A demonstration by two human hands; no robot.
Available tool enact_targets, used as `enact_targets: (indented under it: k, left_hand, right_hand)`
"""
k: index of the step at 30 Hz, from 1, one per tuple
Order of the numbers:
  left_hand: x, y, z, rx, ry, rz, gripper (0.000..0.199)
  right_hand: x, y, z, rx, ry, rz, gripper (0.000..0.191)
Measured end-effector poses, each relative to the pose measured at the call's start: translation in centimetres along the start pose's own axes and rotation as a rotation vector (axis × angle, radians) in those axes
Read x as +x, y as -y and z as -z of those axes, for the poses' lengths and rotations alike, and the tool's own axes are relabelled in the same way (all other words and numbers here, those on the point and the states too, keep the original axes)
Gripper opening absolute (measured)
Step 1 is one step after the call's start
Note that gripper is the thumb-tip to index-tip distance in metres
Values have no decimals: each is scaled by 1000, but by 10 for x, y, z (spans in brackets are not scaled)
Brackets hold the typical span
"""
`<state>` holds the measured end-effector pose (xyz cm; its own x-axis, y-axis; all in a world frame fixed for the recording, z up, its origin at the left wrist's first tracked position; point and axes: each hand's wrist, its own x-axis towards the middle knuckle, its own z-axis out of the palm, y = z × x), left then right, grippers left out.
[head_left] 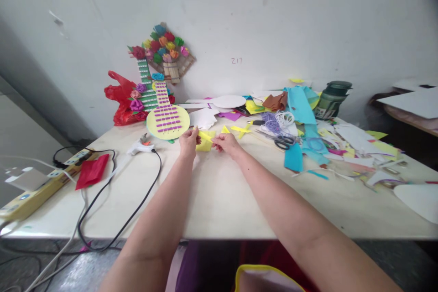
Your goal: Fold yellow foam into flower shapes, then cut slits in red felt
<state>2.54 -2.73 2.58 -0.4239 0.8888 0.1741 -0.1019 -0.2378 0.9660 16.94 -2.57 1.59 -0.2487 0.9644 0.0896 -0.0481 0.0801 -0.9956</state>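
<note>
With arms stretched forward, my left hand [189, 143] and right hand [226, 143] pinch a yellow sheet [205, 143] beside the guitar-shaped craft [167, 122].

Bare forearms [164, 210] (purple clothing [195, 267] below)

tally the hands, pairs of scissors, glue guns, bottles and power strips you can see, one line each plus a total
Hands: 2 (left hand and right hand, both on yellow material)
Pairs of scissors: 1
Glue guns: 1
Bottles: 1
Power strips: 1
Total: 6
</note>
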Motion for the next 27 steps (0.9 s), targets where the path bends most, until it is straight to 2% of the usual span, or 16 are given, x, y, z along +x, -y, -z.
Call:
enact_targets:
  k: [5, 14, 16, 20, 27]
  left_hand:
    - [-1, 0, -1, 23, -37, -4, 34]
    - [-2, 0, -1, -132, -13, 101, 37]
    - [-4, 0, -4, -158, 36, 128, 37]
    - [-11, 1, -9, -130, 209, 185, 36]
    - [-11, -2, -5, -136, 185, 235, 26]
  right_hand:
    - [1, -3, 0, -8, -3, -36, 9]
    - [0, 0, -1, 1, -57, -54, 7]
    - [0, 1, 0, 7, -76, -66, 8]
    - [-1, 3, 0, 14, -82, -56, 10]
    - [-1, 2, -6, 10, -30, 6, 14]
